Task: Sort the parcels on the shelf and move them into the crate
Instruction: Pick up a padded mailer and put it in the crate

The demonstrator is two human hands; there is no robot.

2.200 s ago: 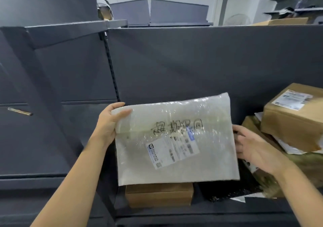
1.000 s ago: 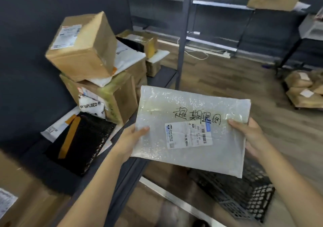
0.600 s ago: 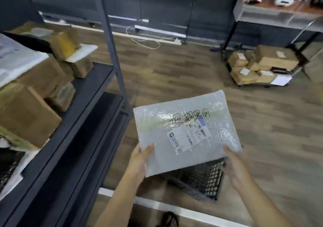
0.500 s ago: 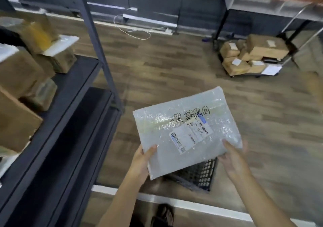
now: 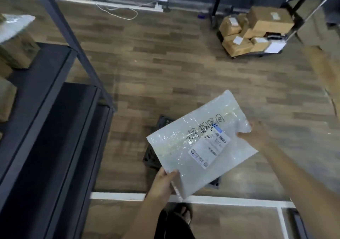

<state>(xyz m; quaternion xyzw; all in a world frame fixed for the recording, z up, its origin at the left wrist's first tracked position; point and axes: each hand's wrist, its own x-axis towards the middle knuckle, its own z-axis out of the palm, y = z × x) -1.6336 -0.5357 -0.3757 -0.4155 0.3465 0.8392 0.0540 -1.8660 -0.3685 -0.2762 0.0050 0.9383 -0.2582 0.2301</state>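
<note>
I hold a flat, clear bubble-wrap parcel with a white label and black handwriting, tilted, above the floor. My left hand pinches its near lower corner, thumb on top. My right hand grips its right edge. Directly under the parcel sits a black mesh crate on the floor, mostly hidden by the parcel. The dark shelf stands on the left, with brown cardboard parcels at its far left edge.
A low cart stacked with cardboard boxes stands at the back right beside a metal table leg. White tape lines mark the wooden floor near my feet. A shelf upright runs diagonally on the left. A white cable lies at the back.
I turned from the shelf toward the floor, carrying the parcel. It has come lower and rotated over the crate, with both hands holding on.
</note>
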